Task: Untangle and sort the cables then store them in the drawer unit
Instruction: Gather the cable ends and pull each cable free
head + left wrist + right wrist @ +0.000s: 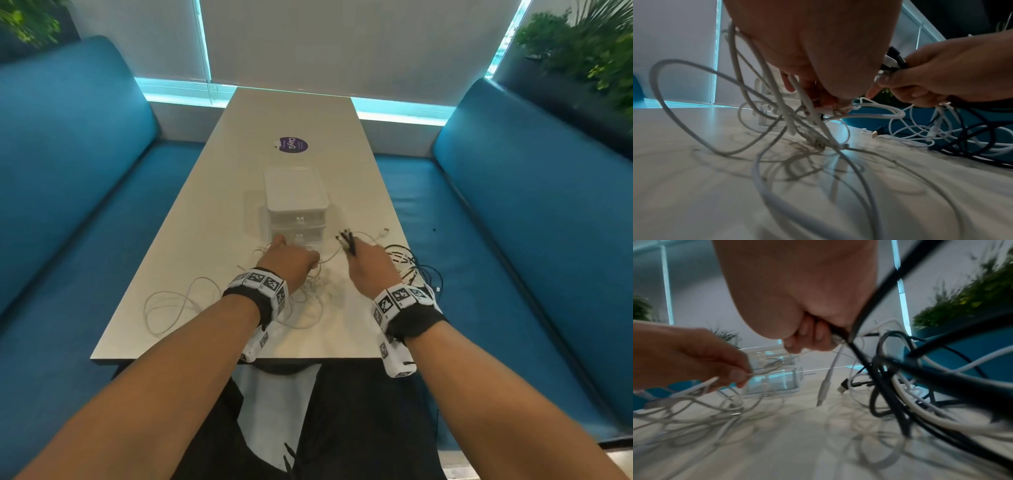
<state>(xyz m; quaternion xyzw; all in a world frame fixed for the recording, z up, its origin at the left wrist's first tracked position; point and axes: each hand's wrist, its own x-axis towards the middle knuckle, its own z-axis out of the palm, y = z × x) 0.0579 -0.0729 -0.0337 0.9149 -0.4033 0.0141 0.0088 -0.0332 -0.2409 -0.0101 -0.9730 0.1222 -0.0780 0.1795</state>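
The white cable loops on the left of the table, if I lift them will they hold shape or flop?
The white cable loops would likely flop, since they lie in slack curves. They probably drag neighbours too: strands cross under the left hand.

a round purple sticker (293,145) on the tabletop (212,212), beyond the drawer unit (295,202), reads "clayg"; its smaller print is illegible.

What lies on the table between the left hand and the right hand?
In the head view, a thin white cable runs from the left hand toward the right hand; the table under it is otherwise bare.
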